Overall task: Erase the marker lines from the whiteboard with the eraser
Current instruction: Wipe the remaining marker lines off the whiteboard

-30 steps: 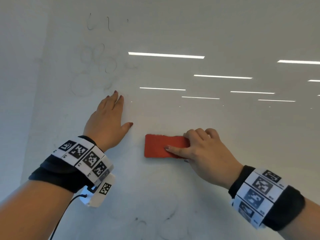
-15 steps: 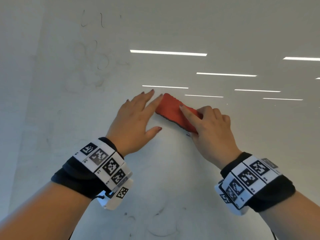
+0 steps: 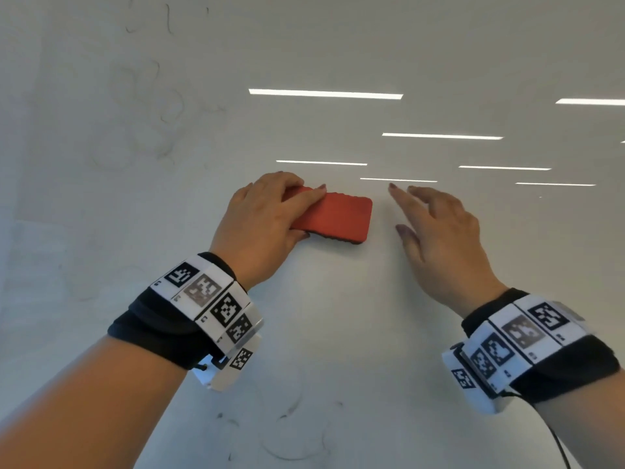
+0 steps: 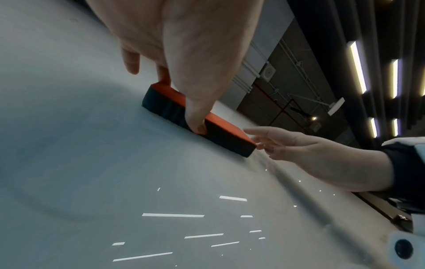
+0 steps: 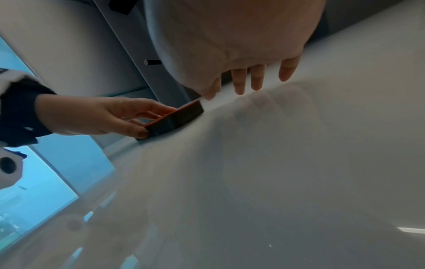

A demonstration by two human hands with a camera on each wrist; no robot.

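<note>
A red eraser (image 3: 334, 216) with a dark felt base (image 4: 216, 136) lies flat against the whiteboard (image 3: 338, 333). My left hand (image 3: 270, 211) grips its left end, thumb on the near edge and fingers over the far edge. My right hand (image 3: 436, 225) hovers just right of the eraser with fingers spread and relaxed, holding nothing. Faint marker loops (image 3: 159, 106) remain at the board's upper left. Darker marker strokes (image 3: 287, 431) sit near the bottom, below my left wrist.
The glossy board reflects ceiling light strips (image 3: 324, 93) across its upper right. The board's left edge (image 3: 20, 214) meets a pale wall. In the right wrist view a window (image 5: 34, 182) and a grey frame show beyond the board.
The eraser passed from my right hand to my left. The right hand let go and drew off to the right; the left hand closed round the eraser's left end.
</note>
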